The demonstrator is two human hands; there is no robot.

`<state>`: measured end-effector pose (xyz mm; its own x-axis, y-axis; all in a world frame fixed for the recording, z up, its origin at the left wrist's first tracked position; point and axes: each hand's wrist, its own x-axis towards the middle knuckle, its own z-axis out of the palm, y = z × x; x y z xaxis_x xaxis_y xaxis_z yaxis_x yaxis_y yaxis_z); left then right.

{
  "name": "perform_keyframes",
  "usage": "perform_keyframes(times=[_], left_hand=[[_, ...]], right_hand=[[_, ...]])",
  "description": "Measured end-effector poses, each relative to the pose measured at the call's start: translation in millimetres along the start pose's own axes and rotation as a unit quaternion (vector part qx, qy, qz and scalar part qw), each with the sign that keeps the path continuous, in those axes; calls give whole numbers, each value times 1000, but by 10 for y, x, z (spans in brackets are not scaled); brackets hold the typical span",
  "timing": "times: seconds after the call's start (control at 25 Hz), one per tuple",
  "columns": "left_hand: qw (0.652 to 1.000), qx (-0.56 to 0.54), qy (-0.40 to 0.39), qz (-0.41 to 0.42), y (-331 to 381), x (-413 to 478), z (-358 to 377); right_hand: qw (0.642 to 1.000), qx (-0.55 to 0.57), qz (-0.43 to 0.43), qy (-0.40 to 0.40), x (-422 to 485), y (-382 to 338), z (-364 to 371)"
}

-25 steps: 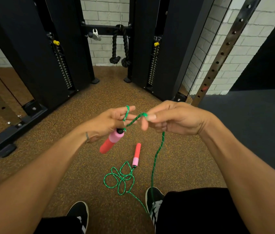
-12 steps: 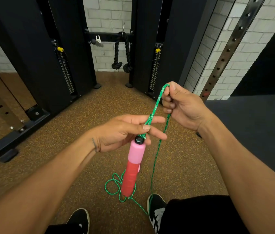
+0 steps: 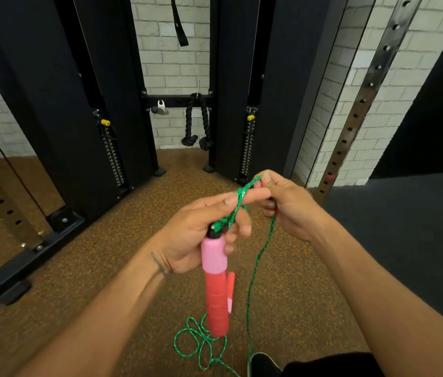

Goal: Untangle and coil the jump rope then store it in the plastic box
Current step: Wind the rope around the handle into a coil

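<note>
The left hand (image 3: 196, 235) gripped the near handle (image 3: 215, 284) by its black cap end, pink-and-red grip hanging straight down, fingers spread with the green rope (image 3: 258, 265) crossing over them. The right hand (image 3: 283, 205) was pinched shut on a short bight of that rope, thumb and forefinger holding it up just above and beside the left fingertips, hands almost touching. Between them sat a small snarl right at the cap, and that looked like the step in hand: picking loose the knot at the handle, coiling not yet begun. From the right hand the rope dropped in a long slack line to the floor (image 3: 106, 268), running down past a shoe (image 3: 265, 364) at the bottom edge. Below the hanging grip, more rope lay in loose tangled loops on the floor, and the second handle (image 3: 230, 289) peeked out just behind the first. The next move seemingly called for drawing that bight through gently rather than yanking, or the snarl could cinch tighter. No box was in view, so storing looked well off.
</note>
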<state>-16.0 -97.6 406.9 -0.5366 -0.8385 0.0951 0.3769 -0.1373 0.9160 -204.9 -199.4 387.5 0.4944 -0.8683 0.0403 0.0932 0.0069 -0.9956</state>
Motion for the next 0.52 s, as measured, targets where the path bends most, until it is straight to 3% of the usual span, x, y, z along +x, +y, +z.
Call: perform_keyframes(times=[0.12,0.2,0.36,0.52], left_hand=[[999,-28,7,38,95,-74,-50],[996,-36,31,69,124,-116,-48],[990,-14,96,106,143,-132,-44],[985,33,142,89,114,-141,-105]], right_hand=[[988,-124,54,-68,-82,148,74],[981,-147,71,-101,-156,181,237],[978,-169,72,-102,-177,107,476],[962,-235,63,-120,-171,140,437]])
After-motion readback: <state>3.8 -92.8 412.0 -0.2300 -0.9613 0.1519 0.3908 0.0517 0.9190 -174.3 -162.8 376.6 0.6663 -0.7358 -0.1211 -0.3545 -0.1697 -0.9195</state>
